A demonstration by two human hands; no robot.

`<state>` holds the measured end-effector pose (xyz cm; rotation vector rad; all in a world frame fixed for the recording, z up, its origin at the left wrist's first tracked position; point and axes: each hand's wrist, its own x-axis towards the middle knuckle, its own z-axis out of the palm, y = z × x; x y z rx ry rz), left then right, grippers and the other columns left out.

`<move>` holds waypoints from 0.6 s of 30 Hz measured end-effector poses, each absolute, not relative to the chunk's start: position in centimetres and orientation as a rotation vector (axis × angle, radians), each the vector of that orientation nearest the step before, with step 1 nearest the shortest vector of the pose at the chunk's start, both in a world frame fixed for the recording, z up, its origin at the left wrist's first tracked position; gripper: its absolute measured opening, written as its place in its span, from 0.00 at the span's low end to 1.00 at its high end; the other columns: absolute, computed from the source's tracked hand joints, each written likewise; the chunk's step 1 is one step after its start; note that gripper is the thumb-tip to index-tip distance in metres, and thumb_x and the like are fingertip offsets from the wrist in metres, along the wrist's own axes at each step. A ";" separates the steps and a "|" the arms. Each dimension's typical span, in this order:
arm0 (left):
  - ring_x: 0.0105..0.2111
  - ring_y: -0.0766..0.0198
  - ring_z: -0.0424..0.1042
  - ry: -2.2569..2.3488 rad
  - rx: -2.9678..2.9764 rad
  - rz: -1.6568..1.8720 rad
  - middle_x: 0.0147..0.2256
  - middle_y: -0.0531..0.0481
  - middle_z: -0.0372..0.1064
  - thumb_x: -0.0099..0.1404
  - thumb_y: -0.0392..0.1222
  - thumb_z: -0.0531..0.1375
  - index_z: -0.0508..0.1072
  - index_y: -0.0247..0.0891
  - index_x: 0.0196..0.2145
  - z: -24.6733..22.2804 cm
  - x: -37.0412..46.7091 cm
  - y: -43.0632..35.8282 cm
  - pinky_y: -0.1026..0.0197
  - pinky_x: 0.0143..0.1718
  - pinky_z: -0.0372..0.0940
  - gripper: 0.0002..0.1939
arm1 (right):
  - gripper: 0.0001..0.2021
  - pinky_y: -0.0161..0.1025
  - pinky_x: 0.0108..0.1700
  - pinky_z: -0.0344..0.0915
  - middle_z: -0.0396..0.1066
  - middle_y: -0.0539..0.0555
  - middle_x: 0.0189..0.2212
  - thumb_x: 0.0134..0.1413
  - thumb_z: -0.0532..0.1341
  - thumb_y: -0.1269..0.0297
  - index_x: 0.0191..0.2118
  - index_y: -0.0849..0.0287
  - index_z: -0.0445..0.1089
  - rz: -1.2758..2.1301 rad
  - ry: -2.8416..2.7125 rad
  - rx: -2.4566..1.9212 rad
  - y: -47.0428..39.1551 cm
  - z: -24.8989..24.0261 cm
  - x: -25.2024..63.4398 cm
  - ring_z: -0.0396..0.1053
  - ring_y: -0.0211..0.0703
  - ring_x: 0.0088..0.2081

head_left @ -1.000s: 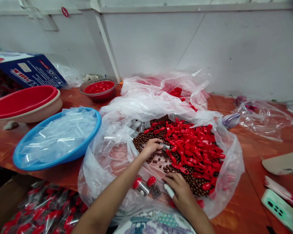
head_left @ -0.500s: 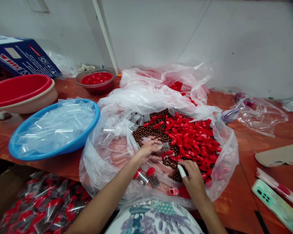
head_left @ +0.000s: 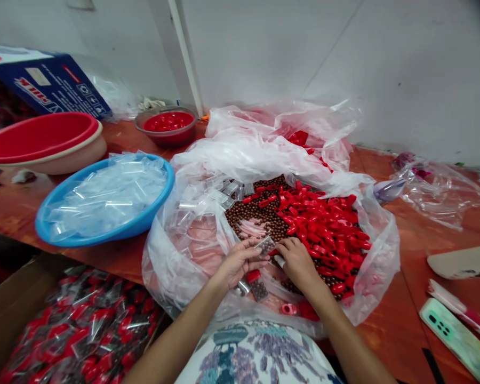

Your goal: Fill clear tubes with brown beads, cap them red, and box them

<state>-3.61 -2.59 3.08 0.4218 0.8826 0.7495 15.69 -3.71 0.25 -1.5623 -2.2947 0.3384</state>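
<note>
My left hand point(head_left: 240, 261) pinches a small clear plastic container point(head_left: 265, 245) with brown beads in it, above a plastic-lined heap. My right hand point(head_left: 298, 264), with a white wrap on one finger, is closed at the container's end; a sliver of a red plastic cap point(head_left: 272, 252) shows under its fingertips. Brown beads point(head_left: 246, 217) and a pile of red caps point(head_left: 324, 224) lie in the clear plastic sheet point(head_left: 164, 266). Just below my left hand rests a filled container with a red cap point(head_left: 257, 285), another partly hidden beside it. A loose pink-red cap point(head_left: 289, 309) lies near my body.
Left, a blue basin point(head_left: 44, 229) holds clear containers; behind it are a red basin point(head_left: 40, 136) and a bowl of red pieces point(head_left: 138, 125). A carton point(head_left: 8, 304) of capped containers sits lower left. A phone point(head_left: 456, 336) lies at right.
My right hand has moved up and left from the caps to meet the container in my left hand. The camera view has shifted slightly left.
</note>
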 end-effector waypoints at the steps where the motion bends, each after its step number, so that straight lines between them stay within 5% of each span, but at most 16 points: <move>1: 0.34 0.59 0.75 0.873 0.420 0.756 0.40 0.41 0.72 0.55 0.30 0.61 0.67 0.33 0.40 3.1 -3.7 -2.7 0.59 0.37 0.71 0.13 | 0.14 0.46 0.47 0.60 0.70 0.56 0.41 0.49 0.57 0.77 0.40 0.56 0.71 0.347 -2.281 -1.563 -3.6 0.2 15.6 0.61 0.49 0.46; 6: 0.33 0.62 0.74 0.847 0.426 0.786 0.35 0.46 0.72 0.52 0.32 0.64 0.68 0.35 0.36 2.8 -4.1 -3.2 0.59 0.37 0.71 0.12 | 0.12 0.46 0.44 0.63 0.71 0.56 0.38 0.55 0.56 0.68 0.45 0.56 0.69 0.427 -2.049 -1.617 -4.1 0.3 16.1 0.66 0.48 0.42; 9: 0.37 0.62 0.73 0.826 0.448 0.789 0.39 0.46 0.72 0.50 0.33 0.66 0.70 0.36 0.40 2.4 -3.9 -3.4 0.61 0.37 0.70 0.18 | 0.16 0.44 0.45 0.65 0.71 0.56 0.43 0.57 0.53 0.65 0.52 0.56 0.63 0.758 -1.653 -1.541 -4.8 0.6 16.2 0.69 0.45 0.43; 13: 0.43 0.59 0.71 0.825 0.551 0.759 0.46 0.44 0.70 0.51 0.36 0.67 0.71 0.38 0.46 1.7 -3.2 -3.8 0.61 0.41 0.68 0.23 | 0.16 0.45 0.49 0.64 0.71 0.55 0.45 0.56 0.55 0.60 0.50 0.55 0.64 1.127 -1.327 -1.385 -5.4 1.5 16.1 0.69 0.45 0.46; 18: 0.43 0.58 0.70 0.810 0.672 0.766 0.47 0.44 0.70 0.52 0.40 0.66 0.72 0.38 0.47 1.2 -2.7 -4.2 0.59 0.43 0.67 0.23 | 0.14 0.47 0.52 0.61 0.69 0.54 0.46 0.57 0.54 0.60 0.47 0.55 0.69 1.113 -1.472 -1.401 -6.0 2.4 16.2 0.66 0.46 0.49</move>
